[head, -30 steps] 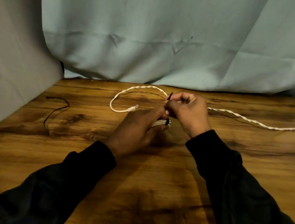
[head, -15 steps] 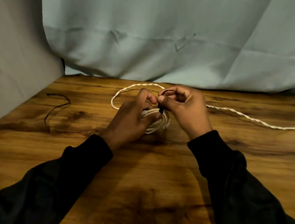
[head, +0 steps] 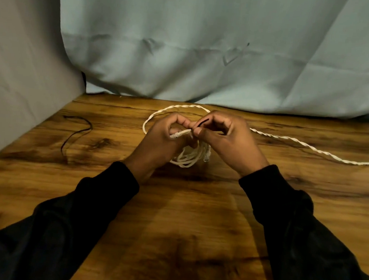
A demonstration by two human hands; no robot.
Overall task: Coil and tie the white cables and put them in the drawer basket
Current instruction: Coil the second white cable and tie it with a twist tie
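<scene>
Left hand [head: 161,136] gripping coiled white cable [head: 189,156], right hand [head: 225,138] pinching black tie [head: 202,121], fingertips meeting above table [head: 184,217]

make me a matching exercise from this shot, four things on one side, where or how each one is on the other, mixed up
Things:
1. coiled white cable
2. black tie
3. twisted white cable
4. loose black tie

Places or states:
A. lies alone on the table's left side, near the grey wall
B. bunched in loops between and below both hands
C. runs across the table to the right edge of the picture
D. pinched in the right hand, one end sticking up

Pairs: 1-B, 2-D, 3-C, 4-A
</scene>
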